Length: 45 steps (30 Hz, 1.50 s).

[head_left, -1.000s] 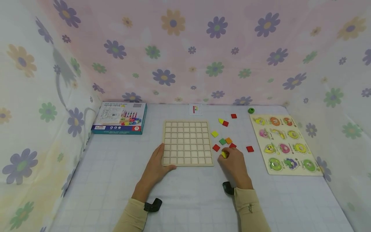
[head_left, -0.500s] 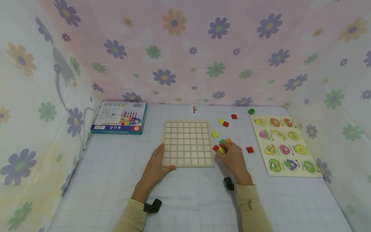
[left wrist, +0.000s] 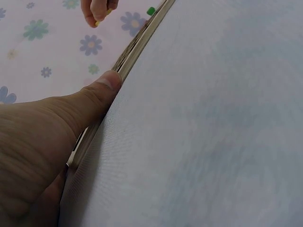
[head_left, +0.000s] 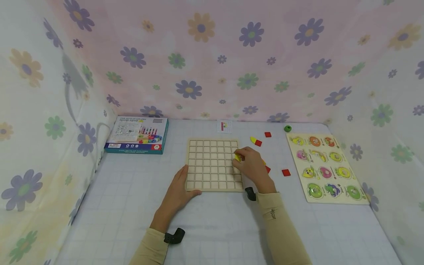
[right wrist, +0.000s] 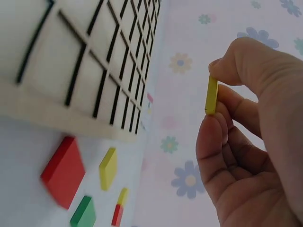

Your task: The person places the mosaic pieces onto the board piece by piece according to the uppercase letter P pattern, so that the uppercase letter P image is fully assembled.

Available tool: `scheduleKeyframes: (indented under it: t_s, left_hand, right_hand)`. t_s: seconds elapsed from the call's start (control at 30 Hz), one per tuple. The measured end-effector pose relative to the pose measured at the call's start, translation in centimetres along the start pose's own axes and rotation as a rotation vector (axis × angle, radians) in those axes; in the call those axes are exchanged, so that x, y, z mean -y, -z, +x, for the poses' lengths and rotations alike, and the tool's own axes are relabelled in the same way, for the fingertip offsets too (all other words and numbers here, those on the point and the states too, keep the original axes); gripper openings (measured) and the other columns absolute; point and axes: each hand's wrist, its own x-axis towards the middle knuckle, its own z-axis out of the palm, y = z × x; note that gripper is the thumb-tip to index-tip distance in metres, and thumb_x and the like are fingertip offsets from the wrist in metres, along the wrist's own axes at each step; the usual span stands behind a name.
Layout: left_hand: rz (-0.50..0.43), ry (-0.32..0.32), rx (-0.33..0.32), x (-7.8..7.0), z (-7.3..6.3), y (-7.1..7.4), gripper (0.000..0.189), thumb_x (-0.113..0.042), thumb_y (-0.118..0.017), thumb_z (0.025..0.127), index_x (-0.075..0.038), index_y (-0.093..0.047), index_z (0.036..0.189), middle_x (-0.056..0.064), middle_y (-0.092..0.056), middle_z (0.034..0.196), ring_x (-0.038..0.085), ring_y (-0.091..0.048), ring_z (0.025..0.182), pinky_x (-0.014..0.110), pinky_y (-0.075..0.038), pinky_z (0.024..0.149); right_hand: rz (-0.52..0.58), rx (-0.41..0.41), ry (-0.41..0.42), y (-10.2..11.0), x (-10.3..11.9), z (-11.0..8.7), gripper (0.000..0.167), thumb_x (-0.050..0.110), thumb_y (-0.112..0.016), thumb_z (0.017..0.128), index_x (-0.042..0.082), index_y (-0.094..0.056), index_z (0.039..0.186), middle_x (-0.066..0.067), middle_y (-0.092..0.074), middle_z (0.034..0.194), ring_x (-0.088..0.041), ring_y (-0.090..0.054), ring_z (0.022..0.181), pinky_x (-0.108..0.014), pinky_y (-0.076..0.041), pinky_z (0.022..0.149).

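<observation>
In the head view a wooden grid board lies flat on the table. My left hand rests at its near left corner, fingers along the left side and thumb on the near edge. The left wrist view shows that thumb pressing the board's rim. Above the board's right columns, my right hand pinches a yellow square tile between thumb and fingertips, raised clear of the grid. On the table right of the board lie a red tile, another yellow tile and a green tile.
More red tiles lie farther right. A small printed grid card is behind the board. A boxed set stands back left, a fruit puzzle board at the right, and a green bead near the back.
My right hand has carried the yellow tile leftward and away from me, from beside the loose tiles to over the board's right side. My left hand stays in place.
</observation>
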Motion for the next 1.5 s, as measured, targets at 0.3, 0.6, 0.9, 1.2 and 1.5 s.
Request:
scheduleKeyframes:
  t_s: [0.3,0.6,0.9,1.2,1.5]
  left_hand:
    - [0.006,-0.001,0.007,0.3,0.0,-0.1,0.115,-0.042,-0.088,0.078,-0.008,-0.019,0.164,0.015,-0.027,0.168,0.033,-0.029,0.155,0.049,-0.034,0.124]
    - [-0.012,0.012,0.011,0.2,-0.1,0.1,0.114,-0.043,-0.087,0.079,-0.009,-0.019,0.164,0.014,-0.027,0.168,0.033,-0.028,0.155,0.049,-0.034,0.124]
    - [-0.019,0.011,0.015,0.2,-0.1,0.1,0.114,-0.043,-0.087,0.079,-0.010,-0.019,0.164,0.013,-0.026,0.168,0.032,-0.028,0.155,0.049,-0.034,0.124]
    - [-0.013,0.020,0.010,-0.1,-0.1,0.2,0.113,-0.044,-0.087,0.079,-0.010,-0.020,0.164,0.013,-0.027,0.168,0.033,-0.029,0.155,0.050,-0.035,0.123]
    - [-0.018,0.021,0.011,-0.4,-0.2,0.3,0.113,-0.042,-0.088,0.079,-0.010,-0.020,0.164,0.013,-0.028,0.168,0.032,-0.029,0.155,0.049,-0.035,0.124]
  right_hand:
    - [0.013,0.086,0.051,-1.1,1.4,2.8,0.030,0.017,-0.072,0.090,0.003,-0.075,0.116,-0.008,-0.066,0.100,-0.022,-0.058,0.086,-0.034,-0.054,0.075]
    - [0.000,0.172,0.139,-2.4,1.6,5.0,0.029,0.015,-0.072,0.090,0.004,-0.075,0.117,-0.011,-0.070,0.107,-0.022,-0.061,0.087,-0.036,-0.058,0.078]
    - [-0.037,0.238,0.092,-3.7,1.0,6.9,0.030,0.017,-0.069,0.092,0.005,-0.075,0.118,-0.012,-0.071,0.110,-0.023,-0.062,0.093,-0.037,-0.057,0.086]
    - [-0.051,0.275,0.057,-4.9,0.1,7.6,0.032,0.017,-0.067,0.091,0.005,-0.074,0.120,-0.011,-0.070,0.110,-0.022,-0.062,0.093,-0.037,-0.057,0.086]
    - [-0.051,0.284,0.024,-4.8,0.1,7.7,0.032,0.016,-0.068,0.092,0.007,-0.074,0.122,-0.011,-0.071,0.111,-0.023,-0.063,0.094,-0.038,-0.058,0.086]
